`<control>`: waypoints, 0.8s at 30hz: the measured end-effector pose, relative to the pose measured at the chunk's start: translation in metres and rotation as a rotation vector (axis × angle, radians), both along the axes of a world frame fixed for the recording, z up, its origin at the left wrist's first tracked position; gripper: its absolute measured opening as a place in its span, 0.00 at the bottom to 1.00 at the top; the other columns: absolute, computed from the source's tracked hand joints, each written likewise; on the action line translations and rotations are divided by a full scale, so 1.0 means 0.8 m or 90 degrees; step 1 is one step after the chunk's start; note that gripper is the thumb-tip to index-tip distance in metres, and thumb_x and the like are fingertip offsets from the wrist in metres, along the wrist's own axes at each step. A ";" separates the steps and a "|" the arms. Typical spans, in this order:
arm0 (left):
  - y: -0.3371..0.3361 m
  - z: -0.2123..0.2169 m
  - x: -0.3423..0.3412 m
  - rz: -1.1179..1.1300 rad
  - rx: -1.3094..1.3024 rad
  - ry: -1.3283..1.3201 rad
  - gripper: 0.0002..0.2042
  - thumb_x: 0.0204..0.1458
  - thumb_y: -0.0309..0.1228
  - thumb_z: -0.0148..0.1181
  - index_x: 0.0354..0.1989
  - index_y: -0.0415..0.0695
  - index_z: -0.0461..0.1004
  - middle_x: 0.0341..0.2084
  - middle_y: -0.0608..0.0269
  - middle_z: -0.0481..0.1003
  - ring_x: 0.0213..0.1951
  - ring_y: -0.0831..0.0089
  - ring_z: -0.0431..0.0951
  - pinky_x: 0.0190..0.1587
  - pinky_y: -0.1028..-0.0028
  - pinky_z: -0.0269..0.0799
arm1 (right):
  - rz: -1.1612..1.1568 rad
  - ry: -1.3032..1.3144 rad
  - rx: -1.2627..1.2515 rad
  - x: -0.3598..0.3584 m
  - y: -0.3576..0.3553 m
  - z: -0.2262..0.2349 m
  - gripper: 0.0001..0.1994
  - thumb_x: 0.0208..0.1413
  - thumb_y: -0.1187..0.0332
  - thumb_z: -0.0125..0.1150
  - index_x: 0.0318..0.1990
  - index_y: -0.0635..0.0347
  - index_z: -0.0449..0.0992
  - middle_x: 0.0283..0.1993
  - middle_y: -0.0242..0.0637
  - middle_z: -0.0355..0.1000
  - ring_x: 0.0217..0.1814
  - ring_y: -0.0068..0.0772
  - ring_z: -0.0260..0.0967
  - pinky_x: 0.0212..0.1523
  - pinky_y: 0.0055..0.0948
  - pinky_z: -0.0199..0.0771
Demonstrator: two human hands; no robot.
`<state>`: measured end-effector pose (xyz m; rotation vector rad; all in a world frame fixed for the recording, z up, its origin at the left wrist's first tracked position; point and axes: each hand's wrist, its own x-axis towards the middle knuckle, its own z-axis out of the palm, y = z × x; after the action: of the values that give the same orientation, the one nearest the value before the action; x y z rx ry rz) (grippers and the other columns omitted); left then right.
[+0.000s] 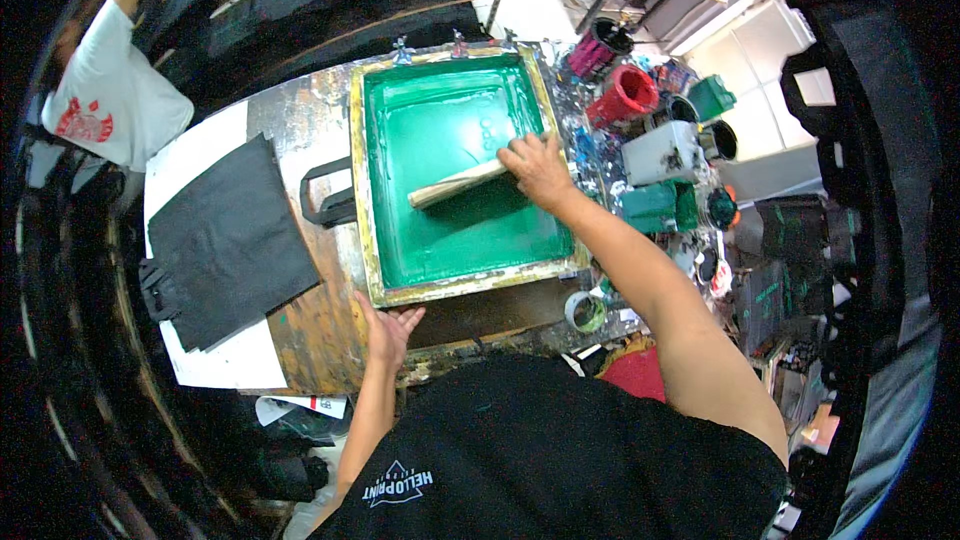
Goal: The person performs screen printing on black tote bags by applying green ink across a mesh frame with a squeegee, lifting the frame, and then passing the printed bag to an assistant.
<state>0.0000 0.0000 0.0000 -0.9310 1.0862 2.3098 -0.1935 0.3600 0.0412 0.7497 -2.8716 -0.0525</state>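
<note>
My right hand (538, 168) grips a long wooden squeegee (458, 185) across the green-inked, yellow-framed printing screen (372, 240); my left hand (388, 328), fingers spread, presses its near corner.

right hand (538, 168) extended, gripping (fingers curled); left hand (388, 328) flat, open.

One screen-printing frame (380, 270) is seen on the bench, flooded with green ink, and one wooden squeegee (455, 185) is laid across it. Two hands are counted at the frame: the right hand (537, 170) on the squeegee, the left hand (388, 328) at the near corner. One stack of black tote bags (225, 240) is spotted on the left; how many are in it can't really be told. One roll of tape (584, 312) is found by the frame. About two red tubs (622, 97) are made out among the ink pots, and one other person (110, 90) in white is seen top left.
</note>
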 end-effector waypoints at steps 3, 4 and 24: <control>0.013 0.020 0.021 -0.004 -0.021 -0.016 0.58 0.52 0.79 0.36 0.77 0.42 0.31 0.74 0.42 0.46 0.70 0.40 0.58 0.64 0.48 0.67 | 0.027 -0.004 -0.027 -0.052 0.016 -0.022 0.25 0.50 0.75 0.60 0.57 0.44 0.71 0.48 0.33 0.70 0.57 0.41 0.66 0.60 0.58 0.57; 0.019 0.027 0.014 -0.001 -0.032 -0.019 0.58 0.52 0.79 0.35 0.77 0.42 0.32 0.73 0.42 0.47 0.69 0.39 0.59 0.63 0.48 0.67 | 0.027 0.008 -0.009 -0.078 0.017 -0.017 0.24 0.50 0.75 0.60 0.57 0.44 0.72 0.48 0.33 0.70 0.57 0.42 0.66 0.59 0.58 0.57; -0.021 0.003 -0.046 -0.313 -0.042 -0.275 0.63 0.42 0.86 0.21 0.61 0.32 0.64 0.45 0.31 0.76 0.48 0.49 0.81 0.51 0.56 0.80 | 0.040 0.126 -0.075 -0.240 -0.009 0.004 0.22 0.53 0.70 0.62 0.56 0.46 0.71 0.48 0.35 0.71 0.54 0.40 0.68 0.54 0.53 0.63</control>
<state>-0.0368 -0.0169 0.0024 -0.9942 1.0600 1.5954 -0.3858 0.3526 0.0445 0.7664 -2.6375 0.0479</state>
